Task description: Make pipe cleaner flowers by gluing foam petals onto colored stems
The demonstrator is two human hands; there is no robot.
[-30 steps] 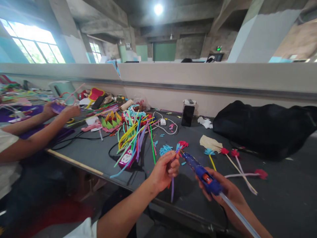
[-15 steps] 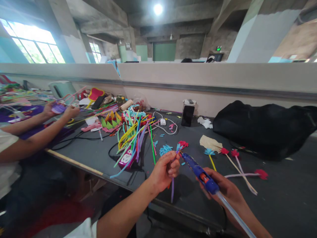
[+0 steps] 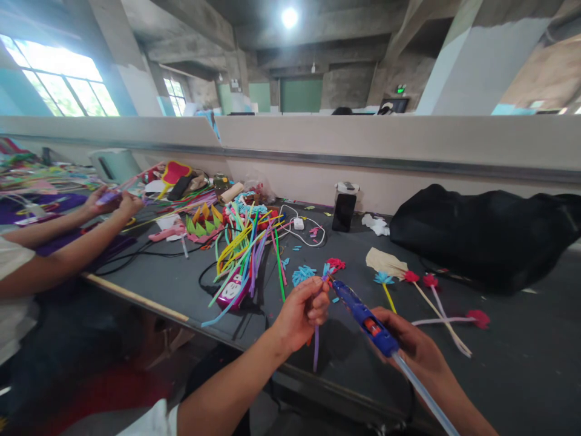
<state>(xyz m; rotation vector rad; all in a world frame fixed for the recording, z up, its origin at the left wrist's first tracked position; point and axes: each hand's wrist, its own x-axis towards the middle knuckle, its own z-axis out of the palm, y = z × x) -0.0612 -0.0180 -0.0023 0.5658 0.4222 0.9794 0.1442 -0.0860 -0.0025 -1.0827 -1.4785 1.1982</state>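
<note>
Over the black table (image 3: 154, 275), my left hand (image 3: 302, 315) grips a slim purple stem (image 3: 316, 351), my right (image 3: 420, 348) a blue plastic glue gun (image 3: 356, 307)

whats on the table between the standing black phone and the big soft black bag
In the head view, a crumpled white scrap, perhaps tissue, lies on the dark grey tabletop between the black phone and the black bag.

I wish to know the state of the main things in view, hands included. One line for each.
Left hand, closed on the purple stem
Right hand, gripping the glue gun
Purple stem, held roughly upright
Glue gun, pointing toward the blue pieces
Phone, standing upright, screen dark
Red flowers, lying down
Power strip, partly covered by pipe cleaners
Ceiling lamp, lit
Black bag, slumped; open or closed, cannot tell
</note>
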